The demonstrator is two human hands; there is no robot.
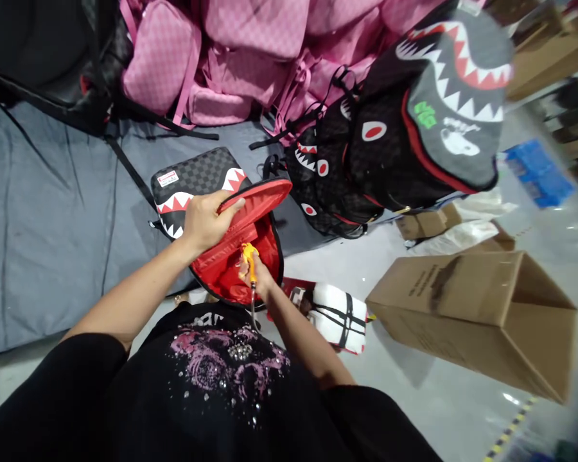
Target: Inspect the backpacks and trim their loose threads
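A black checkered backpack (205,168) with a shark-mouth print lies on the grey padded cloth, unzipped to show its red lining (270,247). My left hand (206,221) grips the edge of its opened flap and holds it up. Inside the opening, my right hand (257,273) is closed around a yellow air gun (249,253), with a thin hose running down from it towards my body. The air gun's front end is hard to make out against the lining.
Pink checkered backpacks (255,32) are heaped along the back. More black shark-print backpacks (366,141) stand at the right on the grey cloth (43,231). On the floor are an open cardboard box (443,289), a white strapped bundle (334,314) and a blue crate (539,173).
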